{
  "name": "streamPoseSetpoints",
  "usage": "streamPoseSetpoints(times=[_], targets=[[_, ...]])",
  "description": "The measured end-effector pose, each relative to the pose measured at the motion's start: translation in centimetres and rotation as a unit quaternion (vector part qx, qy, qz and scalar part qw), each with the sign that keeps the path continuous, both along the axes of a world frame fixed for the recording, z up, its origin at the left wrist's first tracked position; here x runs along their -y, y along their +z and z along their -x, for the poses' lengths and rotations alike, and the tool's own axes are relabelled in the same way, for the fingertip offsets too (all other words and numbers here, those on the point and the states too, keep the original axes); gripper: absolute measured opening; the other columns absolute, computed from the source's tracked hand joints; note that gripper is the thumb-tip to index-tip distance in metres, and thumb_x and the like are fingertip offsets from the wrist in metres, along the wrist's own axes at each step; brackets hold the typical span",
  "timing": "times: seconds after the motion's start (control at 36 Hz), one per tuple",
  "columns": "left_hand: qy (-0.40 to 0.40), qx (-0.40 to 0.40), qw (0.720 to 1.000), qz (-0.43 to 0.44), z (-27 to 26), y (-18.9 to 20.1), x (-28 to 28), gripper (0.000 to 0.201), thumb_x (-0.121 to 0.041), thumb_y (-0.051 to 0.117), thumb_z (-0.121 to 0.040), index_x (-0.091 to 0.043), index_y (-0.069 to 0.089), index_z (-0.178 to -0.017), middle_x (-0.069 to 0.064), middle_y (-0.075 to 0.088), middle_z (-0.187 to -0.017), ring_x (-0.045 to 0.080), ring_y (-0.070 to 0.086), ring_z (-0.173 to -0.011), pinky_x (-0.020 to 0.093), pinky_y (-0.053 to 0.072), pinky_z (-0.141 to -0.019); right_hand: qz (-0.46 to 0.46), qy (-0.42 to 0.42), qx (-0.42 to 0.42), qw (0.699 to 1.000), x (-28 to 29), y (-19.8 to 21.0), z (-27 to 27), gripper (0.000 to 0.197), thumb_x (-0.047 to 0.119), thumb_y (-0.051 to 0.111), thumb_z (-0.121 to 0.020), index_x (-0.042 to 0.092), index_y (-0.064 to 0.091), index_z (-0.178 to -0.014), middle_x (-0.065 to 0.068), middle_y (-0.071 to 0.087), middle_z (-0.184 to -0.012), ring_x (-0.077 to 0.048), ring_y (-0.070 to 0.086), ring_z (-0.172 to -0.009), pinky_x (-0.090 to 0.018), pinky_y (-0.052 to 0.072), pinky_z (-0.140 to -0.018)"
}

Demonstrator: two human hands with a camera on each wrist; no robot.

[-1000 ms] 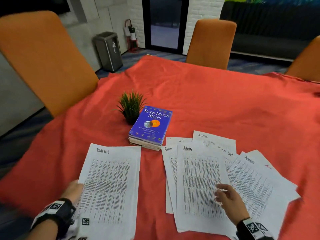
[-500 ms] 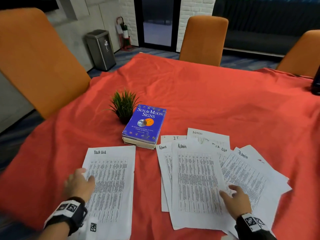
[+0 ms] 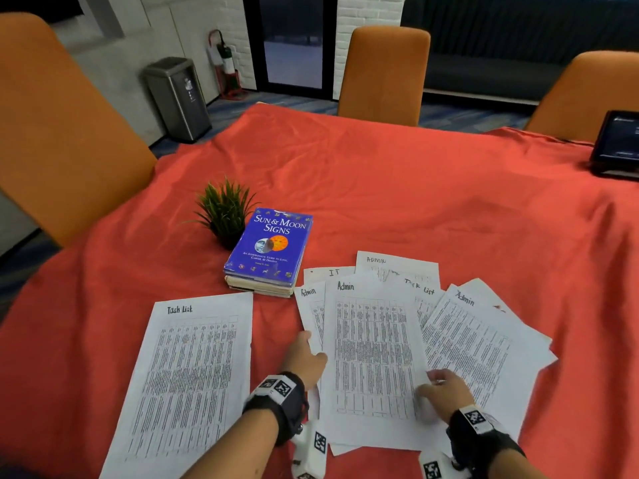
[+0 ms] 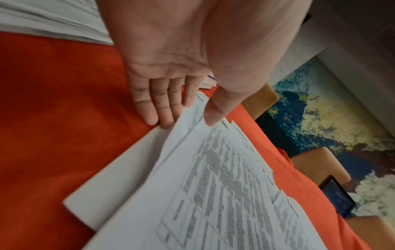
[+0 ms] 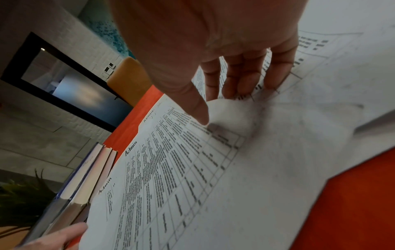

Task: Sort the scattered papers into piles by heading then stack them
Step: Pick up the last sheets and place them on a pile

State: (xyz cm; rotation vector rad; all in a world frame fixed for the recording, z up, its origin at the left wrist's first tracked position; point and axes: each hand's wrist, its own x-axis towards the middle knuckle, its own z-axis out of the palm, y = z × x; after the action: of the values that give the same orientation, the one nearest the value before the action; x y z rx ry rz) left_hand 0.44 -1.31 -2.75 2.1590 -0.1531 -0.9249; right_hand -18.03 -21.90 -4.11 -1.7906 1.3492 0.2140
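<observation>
A lone "Task List" sheet (image 3: 193, 375) lies flat at the near left. To its right is a fan of overlapping sheets. The top "Admin" sheet (image 3: 373, 357) covers another "Admin" sheet (image 3: 311, 305), and "IT" (image 3: 332, 273), "ADMIN" (image 3: 394, 262), "Task List" (image 3: 420, 290) and "Admin" (image 3: 473, 340) sheets lie around it. My left hand (image 3: 304, 357) is at the fan's left edge. In the left wrist view its fingers (image 4: 153, 108) are straight and the paper edge runs between them and the thumb. My right hand (image 5: 218, 108) pinches up a bulge at the top Admin sheet's right edge (image 3: 420, 375).
A blue book (image 3: 269, 247) on a second book and a small potted plant (image 3: 224, 209) stand just behind the papers. A dark tablet (image 3: 617, 143) sits at the far right edge. The red tablecloth (image 3: 415, 188) is wrinkled. Orange chairs (image 3: 383, 74) ring the table.
My left hand left the lone Task List sheet and moved right to the fan's left edge. My right hand shifted to the top Admin sheet's right edge and bunched the paper.
</observation>
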Motion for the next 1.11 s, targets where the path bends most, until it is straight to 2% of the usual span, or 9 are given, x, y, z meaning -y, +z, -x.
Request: streamPoseSetpoints(times=[0.08, 0.17, 0.28, 0.42, 0.5, 0.69, 0.92, 1.0, 1.11], targets=[[0.029, 0.029, 0.999, 0.026, 0.6, 0.0, 0.8, 0.07, -0.01, 0.056, -0.086, -0.022, 0.025, -0.147, 0.004, 0.055, -0.135, 0.02, 0.06, -0.111, 0.029, 0.049, -0.091, 0.002, 0.008, -0.009, 1.0, -0.1, -0.3, 0.1, 0.017, 0.009, 0.068, -0.074, 0.018, 0.065, -0.089, -0.001, 0.067, -0.086, -0.019, 0.065, -0.077, -0.029, 0.053, -0.068], [0.056, 0.049, 0.994, 0.078, 1.1, 0.4, 1.3, 0.074, -0.004, 0.055, -0.083, -0.031, 0.021, -0.142, -0.006, 0.065, -0.121, 0.016, 0.066, -0.095, 0.033, 0.056, -0.082, 0.011, 0.001, -0.003, 1.0, -0.3, -0.1, -0.1, 0.016, 0.007, 0.064, -0.074, 0.022, 0.063, -0.079, -0.002, 0.067, -0.081, -0.02, 0.064, -0.073, -0.028, 0.052, -0.064], [0.096, 0.036, 0.989, 0.106, 1.3, 0.8, 1.8, 0.079, 0.0, 0.057, -0.083, -0.029, 0.016, -0.145, -0.006, 0.066, -0.117, 0.014, 0.063, -0.091, 0.024, 0.048, -0.076, 0.036, 0.016, 0.029, 0.999, -0.6, 0.1, -0.2, 0.013, 0.009, 0.058, -0.083, 0.019, 0.061, -0.076, -0.002, 0.065, -0.076, -0.018, 0.06, -0.069, -0.025, 0.045, -0.061], [0.059, -0.002, 0.995, 0.08, 1.2, 0.9, 1.7, 0.033, 0.007, 0.049, -0.084, -0.017, 0.062, -0.103, -0.008, 0.068, -0.089, 0.015, 0.063, -0.083, 0.017, 0.049, -0.064, 0.014, 0.029, 0.071, 0.997, -0.8, 0.3, -0.2, 0.015, 0.003, 0.054, -0.081, 0.016, 0.06, -0.076, -0.005, 0.066, -0.077, -0.02, 0.058, -0.068, -0.029, 0.046, -0.064], [0.05, -0.022, 0.997, 0.062, 1.1, 0.6, 1.3, 0.023, 0.004, 0.049, -0.083, -0.015, 0.063, -0.089, 0.002, 0.07, -0.093, 0.022, 0.064, -0.089, 0.025, 0.051, -0.071, 0.01, 0.047, 0.083, 0.995, -0.9, 0.6, -0.1, 0.015, 0.001, 0.054, -0.082, 0.015, 0.06, -0.081, -0.009, 0.067, -0.083, -0.021, 0.06, -0.073, -0.032, 0.049, -0.068], [0.113, -0.033, 0.992, 0.042, 0.5, -1.2, -1.2, 0.021, -0.002, 0.054, -0.079, -0.005, 0.066, -0.096, 0.008, 0.071, -0.095, 0.024, 0.065, -0.09, 0.03, 0.052, -0.076, -0.041, 0.021, 0.14, 0.989, -0.7, 0.8, 0.6, 0.017, 0.008, 0.064, -0.085, 0.016, 0.061, -0.1, -0.005, 0.064, -0.075, -0.017, 0.055, -0.059, -0.024, 0.043, -0.054], [0.119, -0.007, 0.993, 0.014, -0.2, -1.1, -3.9, 0.019, 0.002, 0.045, -0.084, -0.009, 0.056, -0.074, 0.004, 0.056, -0.071, 0.017, 0.048, -0.061, 0.024, 0.034, -0.054, 0.004, -0.074, 0.122, 0.99, 1.8, 0.4, 2.7, 0.024, 0.017, 0.067, -0.085, 0.015, 0.057, -0.107, -0.008, 0.066, -0.078, -0.021, 0.056, -0.056, -0.032, 0.044, -0.057], [0.106, -0.011, 0.994, 0.015, -0.1, -0.6, -4.3, 0.016, -0.001, 0.048, -0.083, -0.01, 0.056, -0.072, 0.005, 0.059, -0.072, 0.021, 0.053, -0.067, 0.025, 0.037, -0.059, 0.031, -0.09, 0.096, 0.991, 3.1, 0.0, 3.4, 0.03, 0.02, 0.069, -0.083, 0.015, 0.055, -0.11, -0.008, 0.066, -0.083, -0.026, 0.062, -0.061, -0.038, 0.052, -0.065], [0.057, -0.066, 0.995, 0.05, 0.3, 0.0, -4.1, 0.016, -0.019, 0.059, -0.08, -0.018, 0.065, -0.096, -0.001, 0.072, -0.093, 0.019, 0.067, -0.088, 0.032, 0.054, -0.08, 0.054, -0.121, 0.06, 0.989, 4.2, -0.5, 4.6, 0.041, 0.023, 0.07, -0.081, 0.013, 0.055, -0.117, -0.008, 0.066, -0.09, -0.029, 0.066, -0.073, -0.042, 0.055, -0.079]])
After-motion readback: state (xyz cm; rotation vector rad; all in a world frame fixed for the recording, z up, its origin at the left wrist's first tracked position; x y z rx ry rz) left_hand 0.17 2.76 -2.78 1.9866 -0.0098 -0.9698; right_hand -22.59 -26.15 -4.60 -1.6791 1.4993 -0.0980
